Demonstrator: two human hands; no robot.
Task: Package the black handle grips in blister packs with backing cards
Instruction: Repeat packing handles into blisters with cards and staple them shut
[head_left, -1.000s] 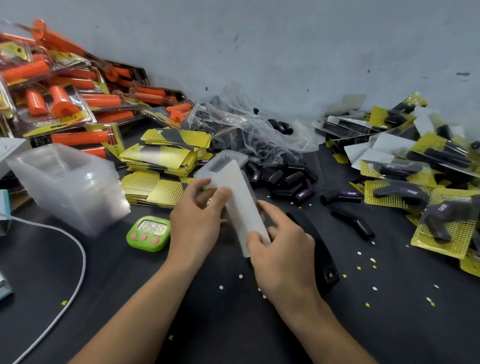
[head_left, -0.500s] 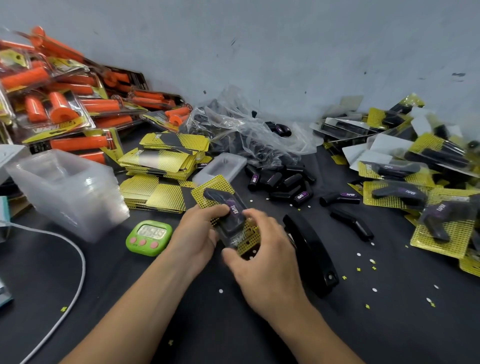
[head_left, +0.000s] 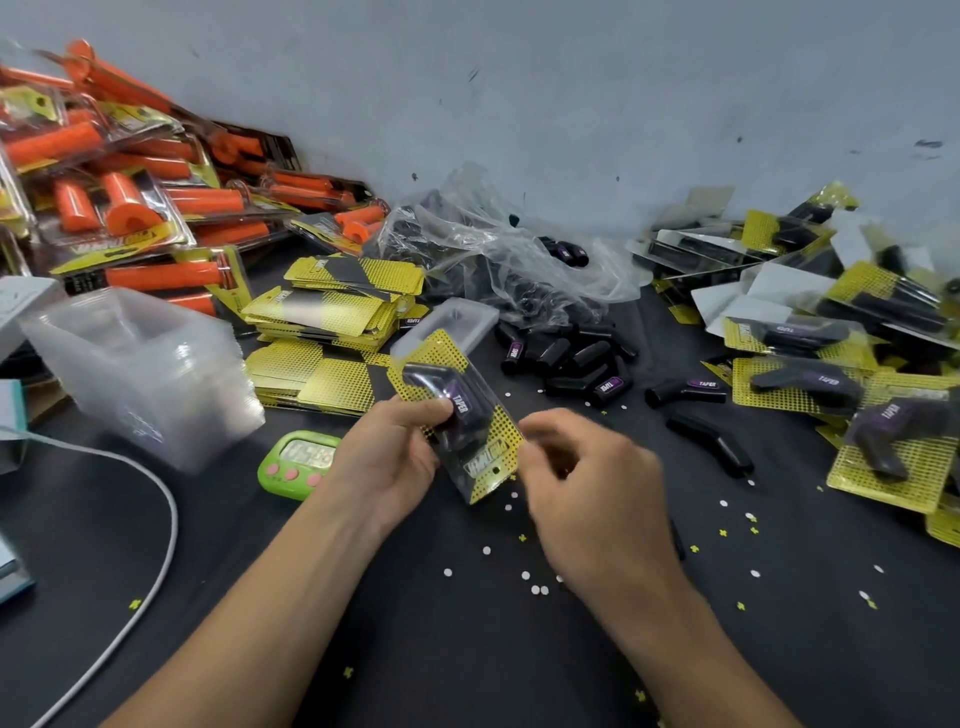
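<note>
My left hand grips a blister pack by its left edge, held above the black table. Inside it a black handle grip with a purple label lies against a yellow dotted backing card. My right hand is motion-blurred just right of the pack, fingers loosely curled, with nothing visible in them. Loose black grips are heaped behind the pack. An empty clear blister lies beyond it. Yellow backing cards are stacked at the left.
Nested clear blisters stand at the left, a green timer beside my left wrist. Finished black-grip packs pile up at the right, orange-grip packs at the back left. A white cable and paper punch dots lie on the table.
The pack has been turned from its white back to its yellow front. My right hand has come off it and drawn back to the right; my left hand keeps hold.
</note>
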